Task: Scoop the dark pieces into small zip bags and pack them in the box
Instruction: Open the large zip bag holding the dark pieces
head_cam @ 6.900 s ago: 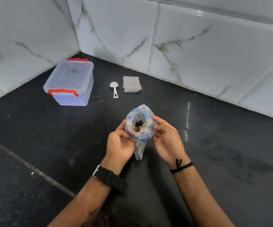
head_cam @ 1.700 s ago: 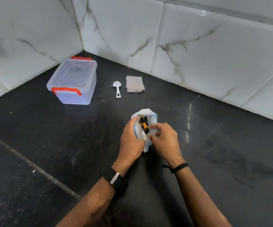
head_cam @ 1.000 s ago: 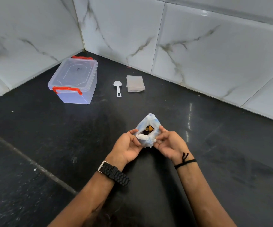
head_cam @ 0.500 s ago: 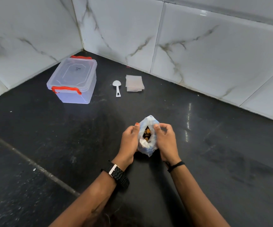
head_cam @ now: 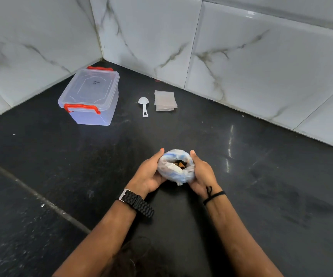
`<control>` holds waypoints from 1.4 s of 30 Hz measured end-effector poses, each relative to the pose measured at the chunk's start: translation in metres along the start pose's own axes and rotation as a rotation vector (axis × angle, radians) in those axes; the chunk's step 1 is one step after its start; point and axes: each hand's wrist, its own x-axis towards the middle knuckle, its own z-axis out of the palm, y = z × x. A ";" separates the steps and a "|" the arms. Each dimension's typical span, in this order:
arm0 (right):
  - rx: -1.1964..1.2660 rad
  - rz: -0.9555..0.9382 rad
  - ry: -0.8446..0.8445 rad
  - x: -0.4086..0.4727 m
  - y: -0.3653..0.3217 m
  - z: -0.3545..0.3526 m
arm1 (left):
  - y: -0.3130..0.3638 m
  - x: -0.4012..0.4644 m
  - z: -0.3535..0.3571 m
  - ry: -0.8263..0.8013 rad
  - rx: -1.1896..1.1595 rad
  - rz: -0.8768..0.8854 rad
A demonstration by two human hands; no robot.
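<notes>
Left hand (head_cam: 148, 172) and right hand (head_cam: 200, 173) both cup the open bag (head_cam: 175, 168) of dark pieces (head_cam: 179, 163) on the worktop (head_cam: 261, 186). Scoop (head_cam: 144, 105) lies at 11 o'clock from that grip, handle pointing toward the person. Left hand looks nearer.

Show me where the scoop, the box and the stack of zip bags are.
scoop (head_cam: 143, 101), head view, on its bowl.
box (head_cam: 92, 89), head view, on the lid's middle.
zip bags (head_cam: 165, 99), head view, on the top bag.

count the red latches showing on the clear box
2. One red latch clips the near end of the clear box, facing the person; the other sits at the far end by the wall corner. The box's other sides show none.
</notes>
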 end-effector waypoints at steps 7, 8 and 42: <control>-0.547 -0.283 -0.029 -0.002 -0.012 -0.005 | -0.004 0.006 -0.006 0.069 0.679 0.433; -0.614 -0.321 -0.004 -0.002 -0.013 -0.003 | -0.004 0.007 -0.006 0.050 0.715 0.457; -1.098 -0.767 0.089 -0.015 -0.005 0.005 | -0.008 -0.020 0.011 0.252 1.468 0.674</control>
